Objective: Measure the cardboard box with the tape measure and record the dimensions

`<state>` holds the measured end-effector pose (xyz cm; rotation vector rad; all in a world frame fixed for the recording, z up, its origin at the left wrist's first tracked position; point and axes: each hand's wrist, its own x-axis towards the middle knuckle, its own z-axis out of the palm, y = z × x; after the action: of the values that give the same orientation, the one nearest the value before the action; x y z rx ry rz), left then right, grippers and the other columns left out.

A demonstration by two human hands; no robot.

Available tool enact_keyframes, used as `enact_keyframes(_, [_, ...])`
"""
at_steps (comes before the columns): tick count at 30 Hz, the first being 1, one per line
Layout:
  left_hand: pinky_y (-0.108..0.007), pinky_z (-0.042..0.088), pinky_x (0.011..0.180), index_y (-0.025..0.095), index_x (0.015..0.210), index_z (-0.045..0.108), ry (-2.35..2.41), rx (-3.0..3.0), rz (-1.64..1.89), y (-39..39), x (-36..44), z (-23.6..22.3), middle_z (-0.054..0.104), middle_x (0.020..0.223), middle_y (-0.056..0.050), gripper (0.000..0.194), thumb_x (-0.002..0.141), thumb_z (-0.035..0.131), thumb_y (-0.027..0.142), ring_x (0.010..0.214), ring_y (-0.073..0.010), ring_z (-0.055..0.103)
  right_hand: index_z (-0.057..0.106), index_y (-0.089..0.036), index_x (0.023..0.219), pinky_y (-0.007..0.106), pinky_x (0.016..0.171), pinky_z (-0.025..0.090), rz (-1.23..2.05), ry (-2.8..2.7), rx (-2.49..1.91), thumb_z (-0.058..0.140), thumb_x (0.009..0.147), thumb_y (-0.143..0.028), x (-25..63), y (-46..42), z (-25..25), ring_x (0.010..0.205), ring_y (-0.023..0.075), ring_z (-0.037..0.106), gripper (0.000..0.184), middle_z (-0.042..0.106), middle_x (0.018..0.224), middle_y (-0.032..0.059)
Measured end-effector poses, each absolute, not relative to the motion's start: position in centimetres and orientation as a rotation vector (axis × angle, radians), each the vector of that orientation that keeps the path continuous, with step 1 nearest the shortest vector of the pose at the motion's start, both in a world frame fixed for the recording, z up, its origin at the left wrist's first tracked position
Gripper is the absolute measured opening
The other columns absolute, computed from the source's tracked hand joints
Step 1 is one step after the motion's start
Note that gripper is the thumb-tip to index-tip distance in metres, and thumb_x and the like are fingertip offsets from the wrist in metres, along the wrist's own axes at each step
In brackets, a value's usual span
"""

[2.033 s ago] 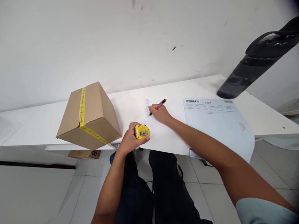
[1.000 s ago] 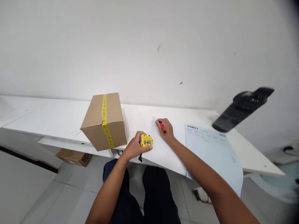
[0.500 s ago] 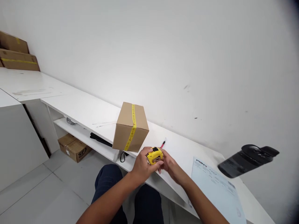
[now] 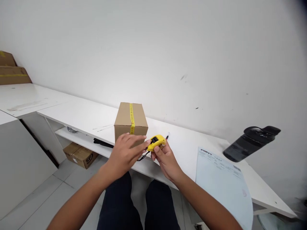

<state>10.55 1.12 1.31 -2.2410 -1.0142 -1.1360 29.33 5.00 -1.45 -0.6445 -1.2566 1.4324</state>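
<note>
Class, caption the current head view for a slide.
Right hand holding a yellow tape measure, left hand at its end, near a cardboard box.

My one view sits on the person's head, facing forward and down, near above the left hand [image 4: 124, 154] and right hand [image 4: 169, 162], with the white wall [image 4: 163, 54] filling the far side.

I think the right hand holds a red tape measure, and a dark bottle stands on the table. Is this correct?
Not quite: the tape measure is yellow, as the head view shows. The right hand holds it, and the bottle stands on the table.
</note>
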Motion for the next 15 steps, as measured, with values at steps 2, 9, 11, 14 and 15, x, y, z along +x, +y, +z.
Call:
enact_keyframes(2, [-0.043, 0.042, 0.102, 0.033, 0.125, 0.062, -0.933, -2.073, -1.041, 1.1, 9.5, 1.8, 0.075, 0.117, -0.001, 0.038, 0.092, 0.061, 0.017, 0.099, -0.0197, 0.068, 0.059, -0.026, 0.097, 0.023, 0.051, 0.039, 1.409, -1.279, -0.658, 0.081, 0.073, -0.055, 29.0, 5.5, -1.3, 0.056, 0.0083, 0.045, 0.044, 0.059, 0.083, -0.0037])
enact_keyframes(9, [-0.040, 0.044, 0.102, 0.019, 0.116, 0.064, -0.746, -1.739, -0.940, 2.7, 8.1, 2.6, 0.078, 0.099, -0.006, 0.033, 0.084, 0.070, 0.015, 0.081, -0.0173, 0.070, 0.062, -0.023, 0.100, 0.022, 0.046, 0.030, 1.400, -1.252, -0.721, 0.081, 0.072, -0.052, 27.9, 6.2, -0.7, 0.053, 0.0070, 0.038, 0.045, 0.058, 0.078, -0.0044])
enact_keyframes(11, [-0.041, 0.046, 0.100, 0.016, 0.123, 0.060, -0.727, -1.862, -0.913, 2.8, 8.0, 2.6, 0.077, 0.103, -0.008, 0.038, 0.085, 0.067, 0.018, 0.085, -0.0184, 0.071, 0.062, -0.022, 0.099, 0.022, 0.046, 0.029, 1.421, -1.278, -0.742, 0.081, 0.072, -0.054, 27.8, 6.0, -1.0, 0.054, 0.0076, 0.039, 0.046, 0.059, 0.078, -0.0037])
enact_keyframes(14, [-0.041, 0.050, 0.093, 0.015, 0.128, 0.056, -0.690, -2.110, -0.832, 2.4, 8.1, 2.6, 0.077, 0.105, -0.010, 0.044, 0.088, 0.065, 0.030, 0.088, -0.0198, 0.071, 0.061, -0.021, 0.097, 0.023, 0.044, 0.027, 1.436, -1.313, -0.793, 0.074, 0.076, -0.061, 27.8, 5.7, -1.7, 0.049, 0.0083, 0.036, 0.047, 0.054, 0.065, -0.0059])
enact_keyframes(15, [-0.040, 0.051, 0.090, 0.015, 0.129, 0.056, -0.690, -2.141, -0.816, 2.3, 8.2, 2.5, 0.077, 0.105, -0.010, 0.045, 0.089, 0.065, 0.032, 0.088, -0.0198, 0.071, 0.061, -0.021, 0.097, 0.023, 0.044, 0.026, 1.430, -1.321, -0.812, 0.073, 0.077, -0.063, 27.9, 5.6, -1.9, 0.048, 0.0086, 0.035, 0.048, 0.052, 0.062, -0.0066])
